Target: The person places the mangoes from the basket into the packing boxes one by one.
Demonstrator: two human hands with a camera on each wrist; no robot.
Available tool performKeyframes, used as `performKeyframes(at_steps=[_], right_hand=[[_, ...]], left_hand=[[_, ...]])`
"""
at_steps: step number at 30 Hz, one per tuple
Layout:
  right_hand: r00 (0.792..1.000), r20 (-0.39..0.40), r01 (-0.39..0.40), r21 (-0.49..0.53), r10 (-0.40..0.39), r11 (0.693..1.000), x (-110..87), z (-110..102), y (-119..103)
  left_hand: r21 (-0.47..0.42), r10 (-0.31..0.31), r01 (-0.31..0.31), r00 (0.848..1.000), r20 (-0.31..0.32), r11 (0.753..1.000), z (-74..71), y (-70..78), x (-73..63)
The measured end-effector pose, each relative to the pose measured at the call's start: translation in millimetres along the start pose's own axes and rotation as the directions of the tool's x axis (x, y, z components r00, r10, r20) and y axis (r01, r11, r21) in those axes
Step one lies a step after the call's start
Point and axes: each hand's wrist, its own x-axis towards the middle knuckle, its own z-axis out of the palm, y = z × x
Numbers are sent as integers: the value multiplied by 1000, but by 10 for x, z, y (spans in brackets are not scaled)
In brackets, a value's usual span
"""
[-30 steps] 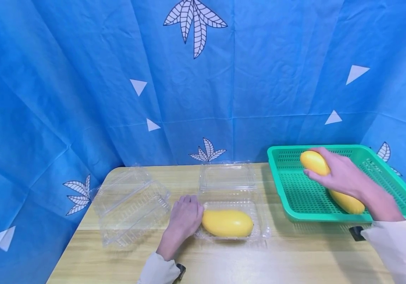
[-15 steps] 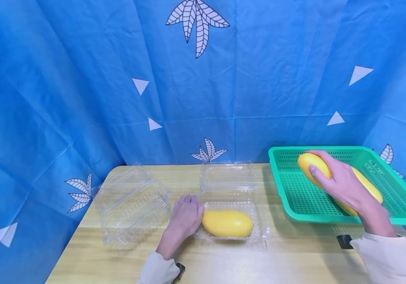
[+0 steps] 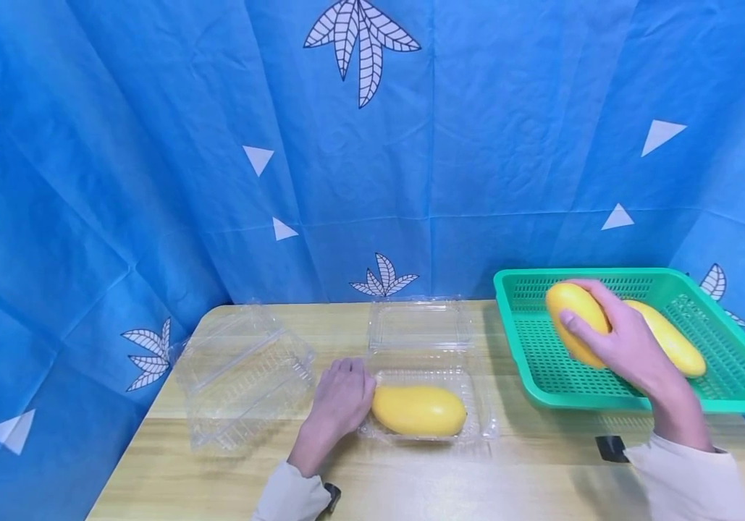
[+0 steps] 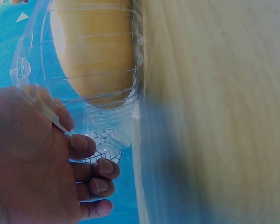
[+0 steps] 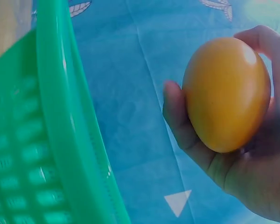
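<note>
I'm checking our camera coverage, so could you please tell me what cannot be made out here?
Head view: the right hand hides part of the held yellow fruit.
Head view: the left hand hides part of the open container.
Head view: see-through layers overlap in the clear packaging; piece count unclear.
Left wrist: picture's top edge cuts off the boxed fruit.
Right wrist: picture's edges cut off the green basket.
</note>
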Motion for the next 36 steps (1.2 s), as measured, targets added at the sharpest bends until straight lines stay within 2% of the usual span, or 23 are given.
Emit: performKeyframes(at_steps=[6,11,19,28,36], right_hand=[[999,-25,-24,14,25,1000,-29,93,-50],[999,-53,-10,39,12,999,-48,160,-89],[993,-73,99,110,-91,989,-61,234,-97],[999,-26,42,139,-39,989,-48,286,-230],[1000,-17,-2,141,5,990,0,400,-322]], left_hand=[[-6,-9,9,1000,17,1000,6,11,-3],[-1,-27,27,998,49,1000,-1,8,-7],[3,-23,23,999,41,1000,-3,3,-21],[1,-23,23,999,34,1000,-1,0,-17],[9,-29,29,999,42,1000,-6,9,10]])
